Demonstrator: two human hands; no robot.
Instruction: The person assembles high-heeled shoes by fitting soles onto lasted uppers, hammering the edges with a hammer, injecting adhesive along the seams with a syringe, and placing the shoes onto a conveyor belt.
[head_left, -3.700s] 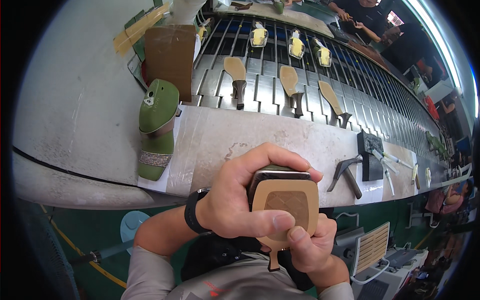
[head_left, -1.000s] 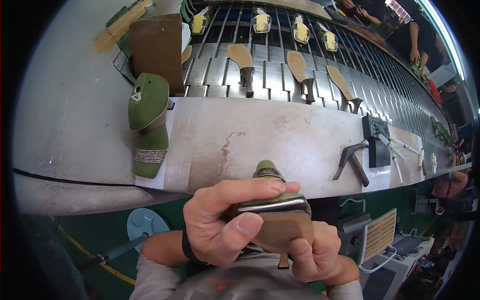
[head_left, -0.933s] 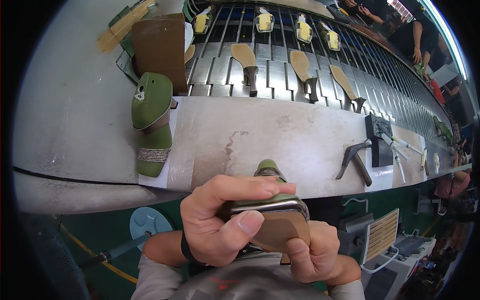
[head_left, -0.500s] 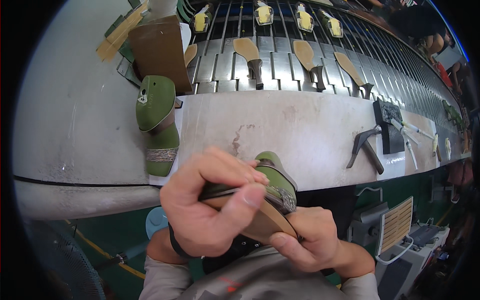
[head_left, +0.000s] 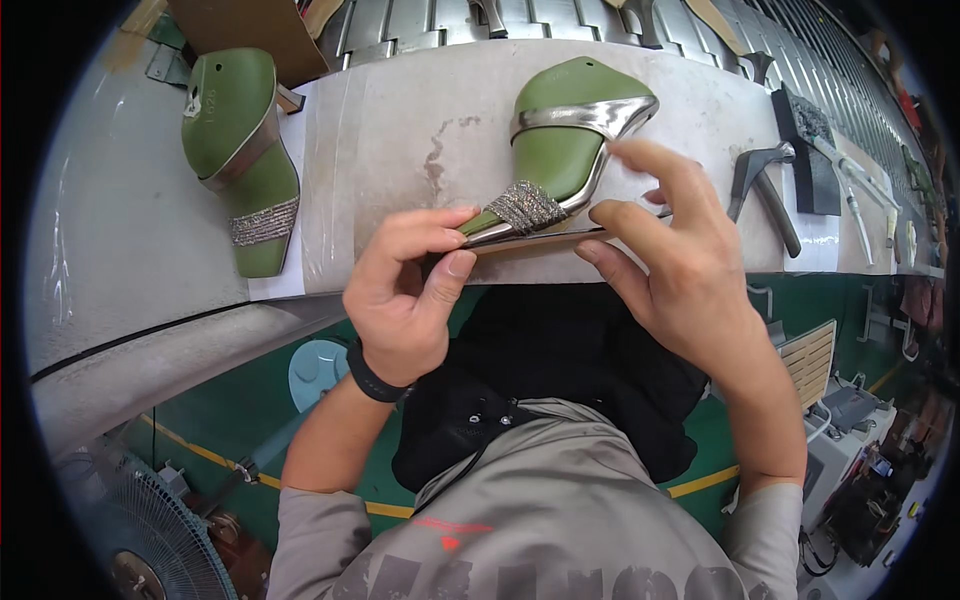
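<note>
A green shoe last (head_left: 560, 160) fitted with a silver strap and a glittery toe band is tilted over the table's front edge, toe to the left. My left hand (head_left: 412, 285) pinches its toe, fingertips on top and thumb at the underside. A tan sole (head_left: 540, 240) shows along the last's lower edge; whether it is fixed there, I cannot tell. Beside the last's right side is my right hand (head_left: 670, 240), fingers spread and slightly blurred, with nothing visible in it. A second green last (head_left: 235, 150) with matching bands lies at the left of the table.
A hammer (head_left: 765, 190) lies at the right beside a black block (head_left: 808, 150) and several thin tubes. Behind the table runs a slatted metal conveyor (head_left: 400, 25) bearing soles with heels. A fan (head_left: 150, 530) stands at lower left.
The shoe last has moved away from my body and turned so its upper shows. My right hand has come off the sole and spread. The head view has shifted downward.
</note>
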